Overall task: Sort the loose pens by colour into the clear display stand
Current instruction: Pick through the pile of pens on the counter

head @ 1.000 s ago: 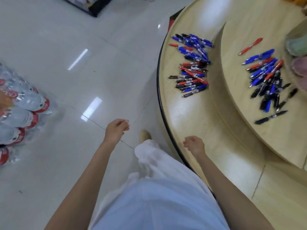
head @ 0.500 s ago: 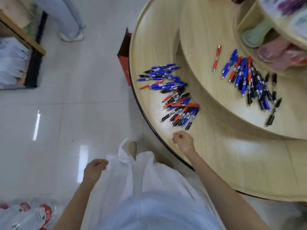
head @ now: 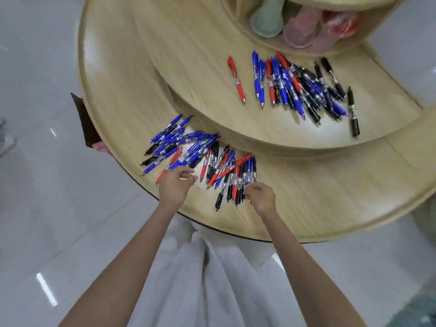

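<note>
Near pile of pens lies on the table's lower tier, fanned out: left ones run up-right, right ones near-straight away from you. Second pile on the upper tier, tips toward you. Your left hand is half-curled at the pile's near edge, holding nothing clear. Your right hand is curled, fingertips at the nearest pens' ends; grip, can't tell.

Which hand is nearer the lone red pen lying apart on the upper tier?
Left, marginally. The left hand sits below-left of the lone red pen, at the lower tier's pile; the right hand sits below-right, slightly farther. Neither touches it.
</note>
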